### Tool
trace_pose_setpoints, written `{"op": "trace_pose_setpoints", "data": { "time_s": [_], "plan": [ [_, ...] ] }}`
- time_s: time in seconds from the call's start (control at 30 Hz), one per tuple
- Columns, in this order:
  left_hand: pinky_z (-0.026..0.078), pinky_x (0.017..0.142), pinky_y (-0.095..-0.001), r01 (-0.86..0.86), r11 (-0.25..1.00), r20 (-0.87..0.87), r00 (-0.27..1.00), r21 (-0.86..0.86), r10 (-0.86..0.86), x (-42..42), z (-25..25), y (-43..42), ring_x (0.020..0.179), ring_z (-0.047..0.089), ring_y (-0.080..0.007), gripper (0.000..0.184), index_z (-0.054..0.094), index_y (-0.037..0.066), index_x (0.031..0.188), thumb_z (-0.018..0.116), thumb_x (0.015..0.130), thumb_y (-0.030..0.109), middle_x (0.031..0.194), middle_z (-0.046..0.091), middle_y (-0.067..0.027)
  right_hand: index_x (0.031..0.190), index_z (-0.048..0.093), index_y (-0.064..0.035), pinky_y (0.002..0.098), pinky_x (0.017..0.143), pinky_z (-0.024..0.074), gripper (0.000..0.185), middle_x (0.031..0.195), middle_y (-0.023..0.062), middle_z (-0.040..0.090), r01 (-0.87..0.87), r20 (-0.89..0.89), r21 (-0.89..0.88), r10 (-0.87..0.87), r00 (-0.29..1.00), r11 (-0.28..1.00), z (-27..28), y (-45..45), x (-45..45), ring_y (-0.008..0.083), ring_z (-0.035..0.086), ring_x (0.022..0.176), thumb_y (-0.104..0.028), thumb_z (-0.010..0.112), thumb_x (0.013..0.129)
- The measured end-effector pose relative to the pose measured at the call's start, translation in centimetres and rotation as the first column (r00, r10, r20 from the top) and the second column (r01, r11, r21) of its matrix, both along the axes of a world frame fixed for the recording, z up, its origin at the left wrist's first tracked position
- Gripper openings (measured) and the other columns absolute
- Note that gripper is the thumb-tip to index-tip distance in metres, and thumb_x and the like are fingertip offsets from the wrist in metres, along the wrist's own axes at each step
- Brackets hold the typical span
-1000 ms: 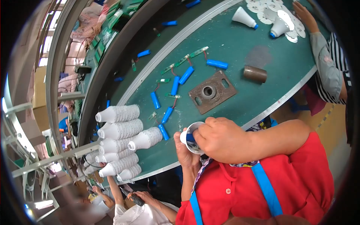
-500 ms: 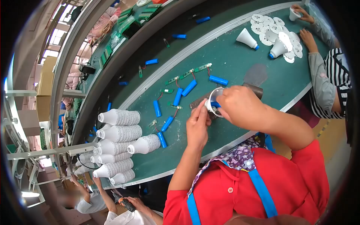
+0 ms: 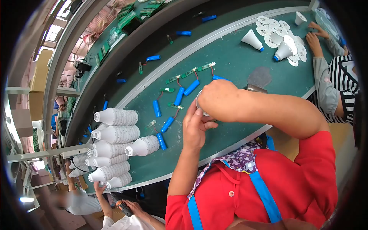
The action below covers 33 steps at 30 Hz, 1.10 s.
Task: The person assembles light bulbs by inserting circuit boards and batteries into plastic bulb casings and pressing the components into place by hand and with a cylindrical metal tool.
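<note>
My left hand [image 3: 194, 128] is closed around a white cone-shaped bulb housing [image 3: 198, 100], of which only part of the rim shows. Over its wide opening is my right hand [image 3: 218, 100], its back to the camera and its fingertips hidden, so I cannot tell what they grip. Just left of my hands lie blue cylindrical batteries [image 3: 179, 96] wired by red leads to narrow green circuit boards [image 3: 190, 73]. One more blue battery [image 3: 221, 77] shows partly behind my right hand.
Stacked white bulb housings [image 3: 117, 133] stand at the left. White discs [image 3: 274, 28] and housings with blue ends [image 3: 251, 40] lie at the far right, near a co-worker's hands [image 3: 315, 40]. A dark conveyor [image 3: 153, 42] carries more batteries. Below left, another person holds a power drill [image 3: 123, 208].
My right hand has moved left and turned over the housing, covering the blue battery seen inside it before. The co-worker at right has let go of a white housing, which now stands on the table.
</note>
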<state>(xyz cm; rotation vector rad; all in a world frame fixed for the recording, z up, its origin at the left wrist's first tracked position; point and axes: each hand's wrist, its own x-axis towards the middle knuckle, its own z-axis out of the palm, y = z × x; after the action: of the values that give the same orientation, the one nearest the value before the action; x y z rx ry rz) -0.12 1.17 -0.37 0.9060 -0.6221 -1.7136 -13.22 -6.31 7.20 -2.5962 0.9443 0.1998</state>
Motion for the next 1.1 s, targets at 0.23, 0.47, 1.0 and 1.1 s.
{"op": "trace_pose_setpoints", "data": {
  "time_s": [0.23,0.47,1.0,1.1],
  "plan": [
    [0.056,0.055,-0.0254,-0.024,0.997,0.248,0.969,0.073,0.006,-1.2,0.2,-1.2,0.075,0.066,-0.024,0.038,0.042,-0.001,0.122,0.051,0.09,0.017,0.101,0.06,-0.0146,0.085,0.065,-0.0017,0.0389,0.066,0.0507,0.019,0.074,0.0169,0.064,-0.02,0.08,0.195,0.005,0.997,0.981,0.6,-1.9,-1.8,0.0319,0.064,0.071,-0.015,0.059,0.073],
    [0.056,0.058,-0.026,0.005,0.989,0.213,0.976,0.149,-0.037,-0.6,0.2,-1.5,0.084,0.064,-0.0187,0.041,0.042,-0.001,0.123,0.056,0.087,0.013,0.106,0.057,-0.0114,0.102,0.061,-0.0024,0.0335,0.066,0.0474,0.027,0.081,0.0164,0.064,0.259,0.406,0.385,-0.414,0.815,0.886,-1.8,-3.3,-5.9,0.0253,0.062,0.073,-0.021,0.057,0.082],
    [0.058,0.063,-0.0302,0.014,0.991,0.221,0.974,0.13,-0.043,-0.6,0.1,-1.4,0.089,0.062,-0.0193,0.04,0.043,0.0,0.123,0.055,0.086,0.011,0.11,0.055,-0.012,0.116,0.046,0.0019,0.0349,0.073,0.0479,0.05,0.094,0.0216,0.061,0.094,0.311,0.79,-0.529,0.79,0.606,-4.8,-2.1,-5.4,0.0271,0.061,0.085,-0.034,0.059,0.084],
    [0.058,0.062,-0.0305,-0.012,0.991,0.204,0.979,0.135,-0.015,-0.7,0.1,-1.3,0.083,0.064,-0.0247,0.041,0.042,-0.001,0.122,0.055,0.086,0.014,0.107,0.057,-0.0156,0.117,0.044,0.0017,0.0352,0.072,0.048,0.05,0.097,0.0222,0.06,0.124,0.275,0.784,-0.519,0.809,0.608,-4.8,-2.2,-5.0,0.0274,0.061,0.082,-0.033,0.059,0.084]
  ]
}}
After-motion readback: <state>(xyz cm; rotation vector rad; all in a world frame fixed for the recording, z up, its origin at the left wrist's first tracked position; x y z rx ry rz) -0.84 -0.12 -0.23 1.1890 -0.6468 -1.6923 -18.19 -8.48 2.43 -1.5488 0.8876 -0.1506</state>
